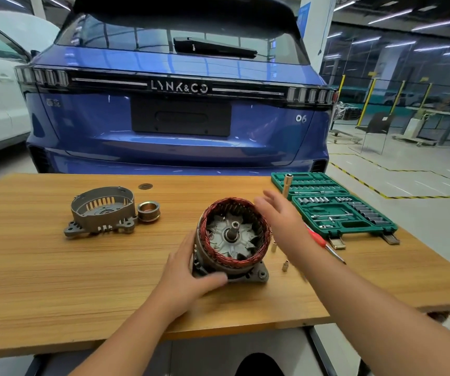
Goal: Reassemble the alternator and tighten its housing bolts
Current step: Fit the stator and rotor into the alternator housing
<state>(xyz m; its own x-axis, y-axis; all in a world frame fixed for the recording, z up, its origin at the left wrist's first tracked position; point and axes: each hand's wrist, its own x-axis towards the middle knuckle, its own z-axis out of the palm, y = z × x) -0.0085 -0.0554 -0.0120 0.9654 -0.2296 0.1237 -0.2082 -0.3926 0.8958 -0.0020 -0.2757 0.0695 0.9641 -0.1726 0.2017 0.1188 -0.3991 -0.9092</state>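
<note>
The stator, windings up with the rotor inside, stood mid-table. The left hand gripped its 7 o'clock side. The right hand hovered at 2 o'clock, fingers spread. The cover and pulley lay at 10 o'clock.

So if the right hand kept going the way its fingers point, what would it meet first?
Probably nothing soon: the right hand points up-left over the far rim of the copper stator, toward bare table. Its height is unclear, so it might brush that rim.
</note>
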